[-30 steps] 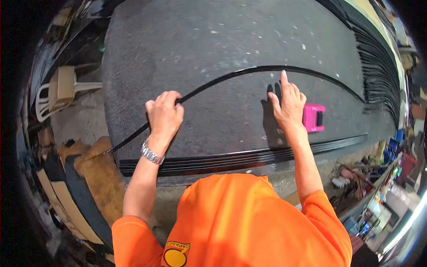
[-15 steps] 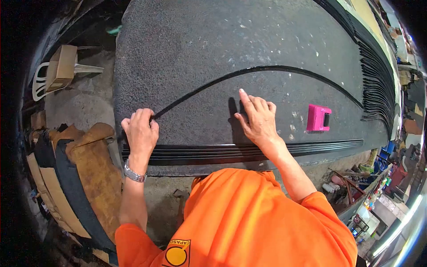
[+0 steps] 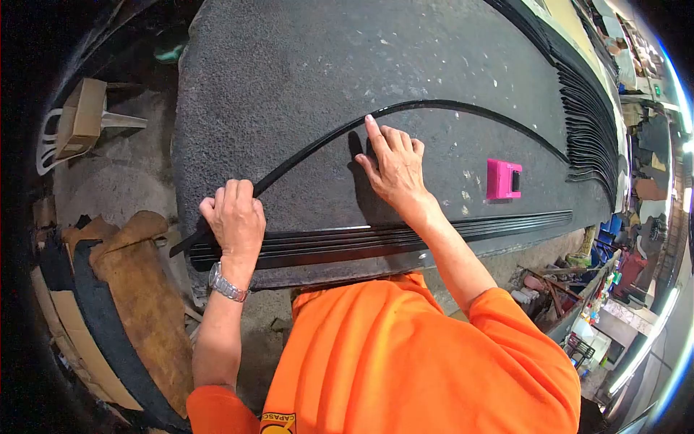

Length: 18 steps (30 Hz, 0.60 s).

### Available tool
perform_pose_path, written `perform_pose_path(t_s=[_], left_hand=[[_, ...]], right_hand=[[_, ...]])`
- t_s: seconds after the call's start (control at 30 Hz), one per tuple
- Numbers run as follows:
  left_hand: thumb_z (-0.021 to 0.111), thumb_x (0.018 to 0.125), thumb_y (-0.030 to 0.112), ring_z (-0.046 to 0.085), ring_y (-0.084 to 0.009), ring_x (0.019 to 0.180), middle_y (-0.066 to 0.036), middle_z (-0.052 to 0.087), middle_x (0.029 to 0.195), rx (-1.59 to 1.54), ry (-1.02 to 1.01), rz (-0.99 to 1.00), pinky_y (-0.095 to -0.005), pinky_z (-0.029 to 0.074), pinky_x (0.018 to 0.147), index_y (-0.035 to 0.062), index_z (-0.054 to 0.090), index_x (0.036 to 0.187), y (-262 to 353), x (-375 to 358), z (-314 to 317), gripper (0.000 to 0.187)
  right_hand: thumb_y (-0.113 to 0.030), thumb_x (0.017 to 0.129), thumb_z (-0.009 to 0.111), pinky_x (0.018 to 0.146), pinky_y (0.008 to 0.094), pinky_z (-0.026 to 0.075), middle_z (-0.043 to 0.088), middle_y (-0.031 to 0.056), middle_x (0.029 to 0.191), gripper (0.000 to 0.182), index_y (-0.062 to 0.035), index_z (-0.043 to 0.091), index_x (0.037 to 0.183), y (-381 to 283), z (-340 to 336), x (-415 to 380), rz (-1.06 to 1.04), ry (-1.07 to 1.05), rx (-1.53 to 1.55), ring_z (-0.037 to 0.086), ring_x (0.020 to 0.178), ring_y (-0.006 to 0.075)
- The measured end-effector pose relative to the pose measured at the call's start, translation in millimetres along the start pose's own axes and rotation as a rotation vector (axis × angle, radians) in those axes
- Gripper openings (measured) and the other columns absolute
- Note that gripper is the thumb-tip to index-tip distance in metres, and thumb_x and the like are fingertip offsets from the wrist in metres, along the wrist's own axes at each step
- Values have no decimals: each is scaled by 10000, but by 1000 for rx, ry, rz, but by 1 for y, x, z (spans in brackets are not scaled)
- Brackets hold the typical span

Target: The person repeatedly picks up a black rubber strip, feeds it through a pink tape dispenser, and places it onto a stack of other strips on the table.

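Observation:
A long, thin black strip (image 3: 309,148) arches across the dark worktable (image 3: 289,65). My left hand (image 3: 237,217), with a metal watch at its wrist, is closed around the strip near its left end, and a short tail sticks out past the table's left edge. Fingers apart, my right hand (image 3: 396,165) hovers inside the arch, its index fingertip right at the strip's lower edge. Several straight black strips (image 3: 325,246) lie side by side along the near edge, partly behind my left hand and right forearm.
On the right of the table sits a pink block with a black part (image 3: 500,179). Many curved black strips (image 3: 589,130) are bunched along the right edge. Beyond the left edge stand a cardboard box (image 3: 81,119) on a white chair and brown sheet material (image 3: 141,289).
The strip's left end now shows beyond my left hand, towards the lower left. My right index finger has moved up to the strip. The whole view has shifted slightly.

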<state>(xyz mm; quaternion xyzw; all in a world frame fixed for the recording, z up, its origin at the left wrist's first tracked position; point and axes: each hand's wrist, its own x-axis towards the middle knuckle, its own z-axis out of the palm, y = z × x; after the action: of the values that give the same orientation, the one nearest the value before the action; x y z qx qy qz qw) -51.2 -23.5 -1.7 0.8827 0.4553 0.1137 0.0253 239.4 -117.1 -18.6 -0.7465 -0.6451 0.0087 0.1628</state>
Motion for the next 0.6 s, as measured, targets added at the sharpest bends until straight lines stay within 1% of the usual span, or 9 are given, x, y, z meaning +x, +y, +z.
perform_pose_path(t_s=[0.13, 0.37, 0.43, 0.6], left_hand=[[732, 763, 70, 570, -242, 868, -49, 545, 871, 19, 14, 19, -414, 370, 819, 131, 553, 879, -1, 1, 1, 221], [712, 776, 77, 569, -250, 874, -55, 550, 883, -6, -16, 20, -418, 371, 826, 123, 557, 889, -2, 2, -2, 197], [684, 779, 62, 572, -265, 879, -69, 559, 893, -32, -23, 20, -418, 366, 829, 107, 559, 903, -2, 2, -3, 182], [705, 765, 53, 564, -267, 873, -67, 551, 889, -27, -23, 17, -414, 364, 827, 109, 555, 899, -4, 3, -1, 209]], right_hand=[[-319, 887, 738, 941, 487, 369, 576, 105, 1254, 704, -143, 459, 1508, -1, 6, 3, 11, 2, -31, 546, 1151, 274], [-313, 879, 745, 926, 477, 364, 573, 92, 1230, 683, -159, 485, 1491, -11, 6, 4, -25, 11, -46, 547, 1117, 263], [-308, 871, 749, 924, 476, 364, 573, 86, 1220, 681, -160, 492, 1484, -21, 4, 5, -53, -6, -28, 548, 1109, 261], [-288, 846, 758, 914, 495, 369, 572, 80, 1204, 664, -180, 517, 1455, -55, 2, 4, -135, -80, 64, 551, 1095, 264]])
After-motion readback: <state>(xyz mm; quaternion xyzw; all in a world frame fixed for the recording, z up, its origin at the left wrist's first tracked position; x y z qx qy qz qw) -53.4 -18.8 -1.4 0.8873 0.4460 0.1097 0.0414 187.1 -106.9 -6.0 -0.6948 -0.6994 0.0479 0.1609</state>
